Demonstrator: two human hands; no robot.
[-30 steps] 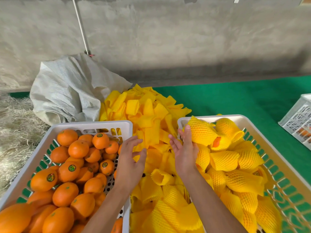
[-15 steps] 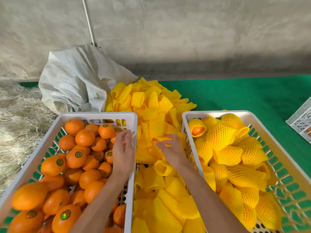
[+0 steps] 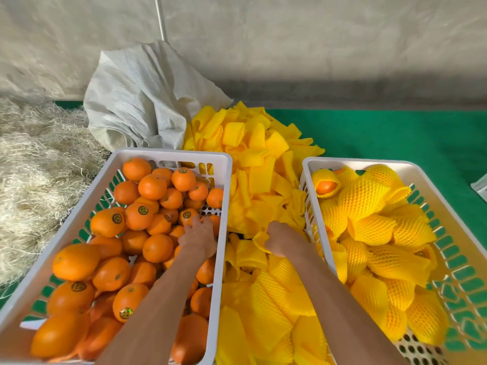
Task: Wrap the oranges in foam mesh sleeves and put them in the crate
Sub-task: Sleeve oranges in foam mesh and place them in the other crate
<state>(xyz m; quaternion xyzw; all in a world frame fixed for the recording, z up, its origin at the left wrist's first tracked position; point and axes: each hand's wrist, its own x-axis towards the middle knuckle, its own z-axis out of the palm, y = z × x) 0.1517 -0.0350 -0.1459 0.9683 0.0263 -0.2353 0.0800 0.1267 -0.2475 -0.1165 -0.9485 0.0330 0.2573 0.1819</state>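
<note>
A white crate [image 3: 168, 155] on the left is full of bare oranges [image 3: 152, 187]. My left hand [image 3: 197, 237] reaches down into its right side, fingers spread over an orange [image 3: 187, 216] there; whether it grips is hidden. Between the crates lies a pile of yellow foam mesh sleeves [image 3: 259, 164]. My right hand [image 3: 276, 241] is down on this pile and pinches one curled sleeve [image 3: 259, 241]. The white crate [image 3: 369, 164] on the right holds several sleeved oranges [image 3: 361, 197].
A crumpled white woven sack [image 3: 142, 101] lies behind the left crate against a grey wall. Straw [image 3: 34, 159] covers the ground at left. Green matting [image 3: 395, 135] spreads to the right, with a corner of another white crate [image 3: 481, 187] at the right edge.
My left hand moved from the crate's rim down into the oranges. My right hand dropped lower onto the sleeve pile and took hold of a sleeve. The view tilted down and left.
</note>
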